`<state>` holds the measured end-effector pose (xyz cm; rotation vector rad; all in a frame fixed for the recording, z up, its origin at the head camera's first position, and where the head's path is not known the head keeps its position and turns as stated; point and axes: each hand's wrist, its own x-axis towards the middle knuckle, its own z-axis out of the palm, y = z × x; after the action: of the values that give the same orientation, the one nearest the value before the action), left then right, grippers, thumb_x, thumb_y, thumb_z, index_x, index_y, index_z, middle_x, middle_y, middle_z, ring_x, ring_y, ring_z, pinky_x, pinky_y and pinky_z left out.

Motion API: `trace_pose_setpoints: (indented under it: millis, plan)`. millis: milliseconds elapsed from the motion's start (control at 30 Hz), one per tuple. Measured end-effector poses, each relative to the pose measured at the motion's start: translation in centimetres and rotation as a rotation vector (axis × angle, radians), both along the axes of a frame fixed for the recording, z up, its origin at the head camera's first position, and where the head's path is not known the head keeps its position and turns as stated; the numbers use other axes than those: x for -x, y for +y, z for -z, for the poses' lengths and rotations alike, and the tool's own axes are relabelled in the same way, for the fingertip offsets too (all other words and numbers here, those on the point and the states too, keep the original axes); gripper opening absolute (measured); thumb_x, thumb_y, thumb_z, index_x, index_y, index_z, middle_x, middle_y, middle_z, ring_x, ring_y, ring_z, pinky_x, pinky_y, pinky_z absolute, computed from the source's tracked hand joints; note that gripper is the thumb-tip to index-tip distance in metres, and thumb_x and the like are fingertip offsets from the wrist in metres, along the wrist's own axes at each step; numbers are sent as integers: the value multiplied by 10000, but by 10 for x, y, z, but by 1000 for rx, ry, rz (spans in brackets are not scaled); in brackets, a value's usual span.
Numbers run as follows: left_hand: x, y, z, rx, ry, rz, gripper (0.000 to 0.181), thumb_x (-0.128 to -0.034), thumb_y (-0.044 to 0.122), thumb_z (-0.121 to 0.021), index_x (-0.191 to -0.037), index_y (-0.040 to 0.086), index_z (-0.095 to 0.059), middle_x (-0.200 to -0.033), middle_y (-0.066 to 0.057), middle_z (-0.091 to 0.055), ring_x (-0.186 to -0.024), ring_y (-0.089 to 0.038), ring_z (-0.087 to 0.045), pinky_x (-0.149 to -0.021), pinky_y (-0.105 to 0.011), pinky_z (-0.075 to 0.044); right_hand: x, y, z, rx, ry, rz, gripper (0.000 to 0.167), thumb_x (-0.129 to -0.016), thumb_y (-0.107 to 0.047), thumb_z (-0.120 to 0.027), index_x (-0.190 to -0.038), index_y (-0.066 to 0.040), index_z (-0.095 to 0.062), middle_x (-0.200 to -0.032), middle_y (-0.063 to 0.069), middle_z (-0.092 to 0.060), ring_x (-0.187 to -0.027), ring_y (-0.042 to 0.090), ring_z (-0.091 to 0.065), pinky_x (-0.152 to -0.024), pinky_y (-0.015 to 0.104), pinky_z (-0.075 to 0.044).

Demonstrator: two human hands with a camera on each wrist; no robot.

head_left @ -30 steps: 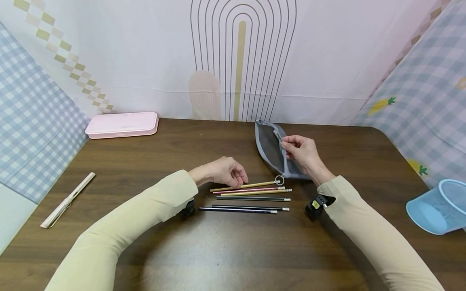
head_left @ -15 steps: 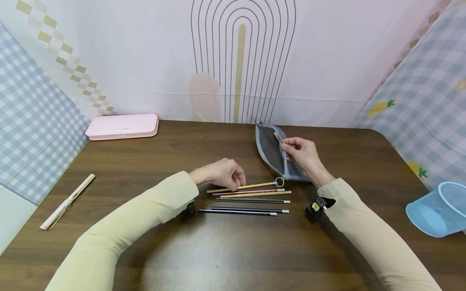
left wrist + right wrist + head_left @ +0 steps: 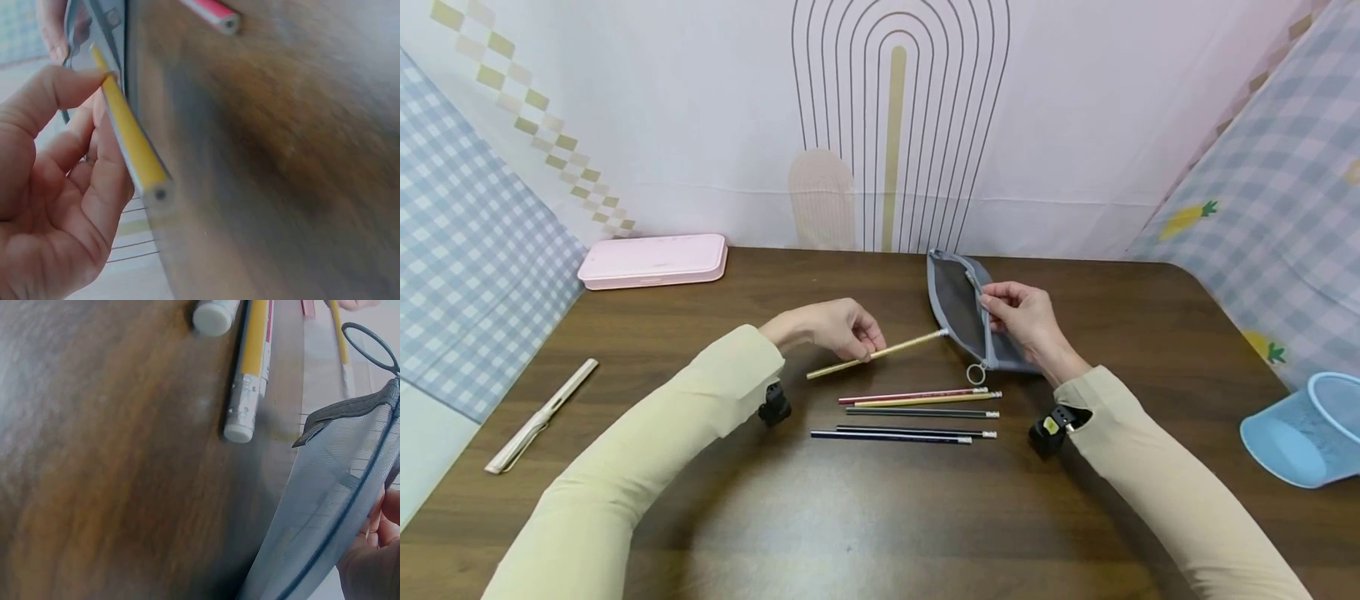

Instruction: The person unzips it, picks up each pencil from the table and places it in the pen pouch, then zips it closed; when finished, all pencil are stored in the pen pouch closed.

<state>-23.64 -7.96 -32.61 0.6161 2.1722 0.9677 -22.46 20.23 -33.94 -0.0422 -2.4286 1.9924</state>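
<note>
Between thumb and fingers, my left hand (image 3: 842, 327) pinches a yellow pencil (image 3: 904, 345), lifted off the table and slanting up to the right. Its eraser end is at the left edge of a grey mesh zipper pouch (image 3: 958, 304); whether it touches is hard to tell. My right hand (image 3: 1024, 315) grips the pouch's edge by the zipper, and the pouch gapes. A key ring (image 3: 976, 373) hangs at the pouch's near corner. In the left wrist view the pencil's unsharpened end (image 3: 147, 169) points at the camera.
Below the hands lie a red pencil (image 3: 910, 395), another yellow pencil (image 3: 925, 400) and several dark pencils (image 3: 917, 412). A pink pencil case (image 3: 653, 260) sits at back left, a folded fan (image 3: 542, 415) at left, a blue mesh cup (image 3: 1300, 433) on its side at right.
My left hand has picked up the top yellow pencil from the row and moved it up and slightly left, tilting its eraser end toward the pouch. The right hand stays on the pouch.
</note>
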Motion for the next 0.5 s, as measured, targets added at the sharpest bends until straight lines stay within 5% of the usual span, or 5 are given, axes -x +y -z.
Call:
trace_pose_setpoints:
  millis: [167,333,500]
  plan:
    - [9,14,5,-122,-65,-164,253,-848,-11,-585,-1095,-54,-619,-831,-35,-636,-722,-61,-578,-662,-201,-540,-1,-1,0,-1,-9,2,256,-907,-30,-595,-1117,112,-558,-670,-106,-558,-528,8,-503,-507,127,-491]
    - [14,42,11,-323,-251,-359,303,-890,-17,-565,-1183,-93,-555,-1038,-207,-659,-726,-102,-620,-635,-183,-542,-1,-3,1,-7,-20,-7,255,-916,-40,-586,-1123,105,-555,-683,-107,-561,-542,9,-502,-516,126,-492]
    - [20,68,12,-502,-412,-495,350,-932,-22,-519,-1276,-82,-494,-1207,-246,-590,-798,-134,-625,-619,-161,-536,-1,-4,0,-23,-23,-6,268,-918,-55,-588,-1132,104,-558,-692,-100,-560,-544,10,-503,-518,127,-494]
